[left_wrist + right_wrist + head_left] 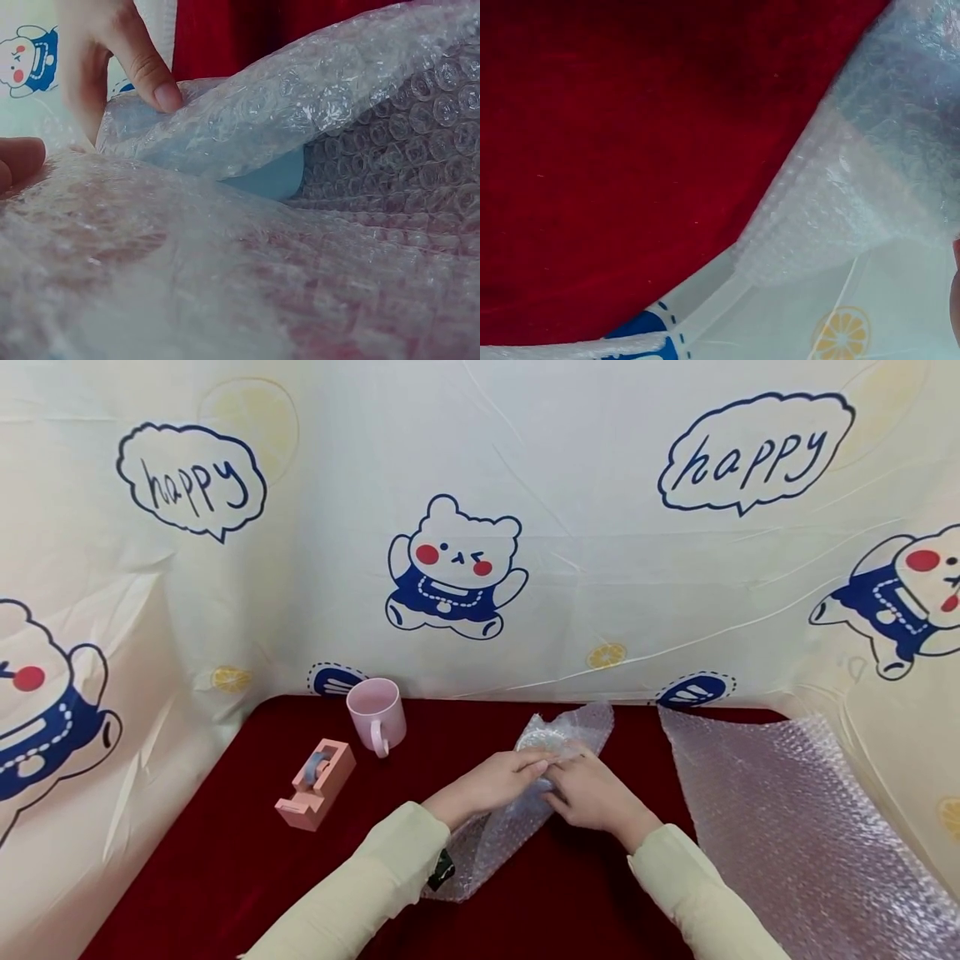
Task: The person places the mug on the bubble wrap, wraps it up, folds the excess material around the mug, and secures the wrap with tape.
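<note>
A light blue object (274,176) of unclear kind lies inside a folded strip of bubble wrap (491,856), mostly covered by it. Both hands meet over the wrapped bundle in the head view. My left hand (498,783) holds the bundle from the left, its fingertips overlapping those of the other hand. From the right, my right hand (594,789) grips the far part of the bundle; its thumb (154,82) presses on the wrap in the left wrist view. Only a sliver of skin shows at the right wrist view's edge, beside the wrap (817,202).
A pink mug (367,714) stands at the back left, with a pink tape dispenser (318,785) in front of it. A large bubble wrap sheet (795,827) covers the table's right side. The red cloth (202,868) ends at a printed curtain (600,552) behind.
</note>
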Demonstrator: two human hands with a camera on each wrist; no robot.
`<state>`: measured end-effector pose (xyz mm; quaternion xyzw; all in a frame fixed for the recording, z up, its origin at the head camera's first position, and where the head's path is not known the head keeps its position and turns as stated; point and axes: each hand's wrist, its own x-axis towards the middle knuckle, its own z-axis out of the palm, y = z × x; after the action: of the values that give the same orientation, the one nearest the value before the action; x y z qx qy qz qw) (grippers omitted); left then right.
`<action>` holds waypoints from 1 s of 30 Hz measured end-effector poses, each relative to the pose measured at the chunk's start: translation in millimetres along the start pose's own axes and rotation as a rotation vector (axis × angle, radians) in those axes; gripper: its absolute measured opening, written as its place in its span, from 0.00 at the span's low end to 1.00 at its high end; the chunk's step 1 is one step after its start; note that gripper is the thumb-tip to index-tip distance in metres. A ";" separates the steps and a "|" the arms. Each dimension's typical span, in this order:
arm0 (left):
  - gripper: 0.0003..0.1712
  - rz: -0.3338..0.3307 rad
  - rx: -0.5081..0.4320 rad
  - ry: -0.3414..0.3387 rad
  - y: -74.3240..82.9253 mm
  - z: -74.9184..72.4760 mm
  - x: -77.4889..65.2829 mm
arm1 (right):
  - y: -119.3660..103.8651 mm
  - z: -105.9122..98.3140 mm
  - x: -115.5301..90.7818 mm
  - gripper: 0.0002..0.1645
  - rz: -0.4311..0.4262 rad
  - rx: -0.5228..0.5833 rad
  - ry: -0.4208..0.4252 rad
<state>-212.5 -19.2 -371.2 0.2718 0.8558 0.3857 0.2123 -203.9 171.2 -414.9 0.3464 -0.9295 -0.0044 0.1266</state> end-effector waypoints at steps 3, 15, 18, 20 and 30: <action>0.25 0.003 -0.002 0.001 -0.9 -0.3 -0.4 | 0.4 2.1 -5.5 0.23 0.015 -0.021 0.092; 0.26 0.001 -0.015 0.024 -0.6 3.4 -1.0 | 14.3 22.3 -29.7 0.34 -0.004 -0.030 0.534; 0.25 0.013 0.047 0.027 -0.3 5.1 -0.9 | 15.8 25.1 -34.2 0.40 0.051 0.009 0.609; 0.25 0.026 0.128 0.028 0.7 7.0 -0.6 | 16.5 24.7 -34.6 0.42 0.057 0.021 0.626; 0.28 0.054 0.273 0.028 4.5 17.0 -2.5 | 7.2 14.0 -23.8 0.52 -0.009 0.076 0.409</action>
<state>-199.5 -9.0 -377.7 0.3157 0.8955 0.2750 0.1508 -194.6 190.9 -433.2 0.3486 -0.8824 0.1003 0.2995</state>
